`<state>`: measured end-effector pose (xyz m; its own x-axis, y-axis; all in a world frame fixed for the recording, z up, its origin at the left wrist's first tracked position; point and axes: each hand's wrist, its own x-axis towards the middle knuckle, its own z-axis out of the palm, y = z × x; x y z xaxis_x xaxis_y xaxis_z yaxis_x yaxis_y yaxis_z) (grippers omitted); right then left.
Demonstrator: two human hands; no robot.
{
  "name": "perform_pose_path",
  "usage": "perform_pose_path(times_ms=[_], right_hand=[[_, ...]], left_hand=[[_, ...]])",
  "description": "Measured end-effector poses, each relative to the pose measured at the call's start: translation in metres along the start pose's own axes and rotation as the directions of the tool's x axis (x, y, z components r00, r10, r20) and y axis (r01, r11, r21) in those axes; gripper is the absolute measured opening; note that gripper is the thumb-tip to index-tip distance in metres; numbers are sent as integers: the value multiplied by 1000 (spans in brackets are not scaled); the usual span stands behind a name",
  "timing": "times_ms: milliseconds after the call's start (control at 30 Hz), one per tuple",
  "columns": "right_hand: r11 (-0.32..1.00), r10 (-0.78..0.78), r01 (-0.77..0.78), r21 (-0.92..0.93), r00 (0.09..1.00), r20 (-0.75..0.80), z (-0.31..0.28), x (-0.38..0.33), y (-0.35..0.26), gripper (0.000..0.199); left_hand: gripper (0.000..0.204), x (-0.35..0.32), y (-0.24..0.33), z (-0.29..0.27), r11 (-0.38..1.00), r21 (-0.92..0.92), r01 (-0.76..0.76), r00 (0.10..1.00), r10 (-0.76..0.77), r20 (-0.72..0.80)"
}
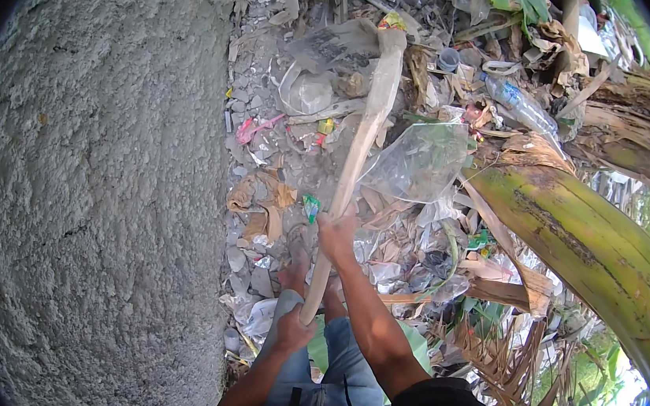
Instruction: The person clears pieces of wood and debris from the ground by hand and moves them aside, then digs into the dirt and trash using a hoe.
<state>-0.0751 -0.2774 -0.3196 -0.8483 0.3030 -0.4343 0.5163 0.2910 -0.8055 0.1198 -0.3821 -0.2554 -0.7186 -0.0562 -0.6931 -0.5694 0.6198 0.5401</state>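
Both my hands are wrapped round the pale wooden handle of a hoe. My left hand grips its near end, close to my knee. Farther up, my right hand holds the handle near its middle. The handle slants away from me to a thicker far end. There a broad grey blade, smeared and dusty, reaches left over the littered ground. Beside the handle on the right lies a clear plastic bag.
A rough grey wall fills the left side. On the right a thick green banana trunk leans across. A plastic bottle, a grey cup, dry leaves and scraps litter the ground. My foot stands among the rubbish.
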Motion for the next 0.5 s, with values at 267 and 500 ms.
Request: perform_pose_path(times_ms=[267, 500], right_hand=[[899, 143, -266, 349, 930, 339, 40, 72, -37, 42], [992, 124, -125, 35, 992, 35, 73, 167, 38, 38]], left_hand=[[34, 41, 26, -74, 964, -265, 18, 998, -31, -47], [36, 23, 27, -123, 935, -300, 191, 981, -177, 72]])
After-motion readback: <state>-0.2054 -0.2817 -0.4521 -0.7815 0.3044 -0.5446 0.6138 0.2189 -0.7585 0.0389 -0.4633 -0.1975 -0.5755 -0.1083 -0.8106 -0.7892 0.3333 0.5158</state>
